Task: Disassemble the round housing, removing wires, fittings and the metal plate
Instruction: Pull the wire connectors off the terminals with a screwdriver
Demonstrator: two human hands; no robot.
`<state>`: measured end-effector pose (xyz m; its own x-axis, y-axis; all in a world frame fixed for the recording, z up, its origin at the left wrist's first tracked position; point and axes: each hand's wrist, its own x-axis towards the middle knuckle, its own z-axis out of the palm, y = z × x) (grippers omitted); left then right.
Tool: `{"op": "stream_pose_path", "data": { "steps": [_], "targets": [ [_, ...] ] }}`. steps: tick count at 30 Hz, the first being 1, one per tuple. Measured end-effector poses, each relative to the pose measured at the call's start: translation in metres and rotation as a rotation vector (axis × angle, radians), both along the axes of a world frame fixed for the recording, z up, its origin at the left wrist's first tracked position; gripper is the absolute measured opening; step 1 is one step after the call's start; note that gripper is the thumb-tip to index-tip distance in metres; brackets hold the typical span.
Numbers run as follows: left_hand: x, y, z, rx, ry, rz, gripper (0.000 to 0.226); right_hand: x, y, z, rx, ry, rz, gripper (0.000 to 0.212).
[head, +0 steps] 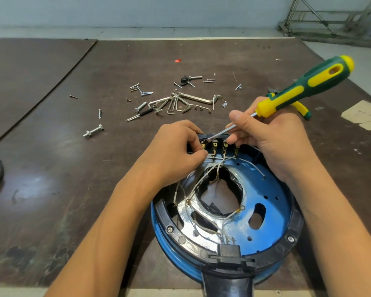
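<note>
Pinching wire (pixel 210 155) at terminal block (pixel 225 145), left hand (pixel 176 146) curled — right hand (pixel 272 142) grips screwdriver (pixel 304 88) shaft pen-style.

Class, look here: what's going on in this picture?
A person is taking apart a round blue housing with a black rim on a dark brown table. The left hand pinches a thin white wire at the brass terminals on the far rim; the right hand holds a green-and-yellow screwdriver by its shaft, tip at those terminals. Loose screws and hex keys lie beyond.
</note>
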<state>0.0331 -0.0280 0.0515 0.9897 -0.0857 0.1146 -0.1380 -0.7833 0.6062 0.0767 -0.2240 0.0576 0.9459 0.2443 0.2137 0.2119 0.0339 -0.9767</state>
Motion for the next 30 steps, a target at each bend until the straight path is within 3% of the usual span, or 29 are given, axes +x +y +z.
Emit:
{"op": "stream_pose_path", "data": {
  "steps": [30],
  "targets": [
    [0.0004, 0.0003, -0.0012, 0.004, -0.02, -0.04, 0.02, 0.0042, -0.0032, -0.0038, 0.044, 0.067, 0.037, 0.025]
  ]
}}
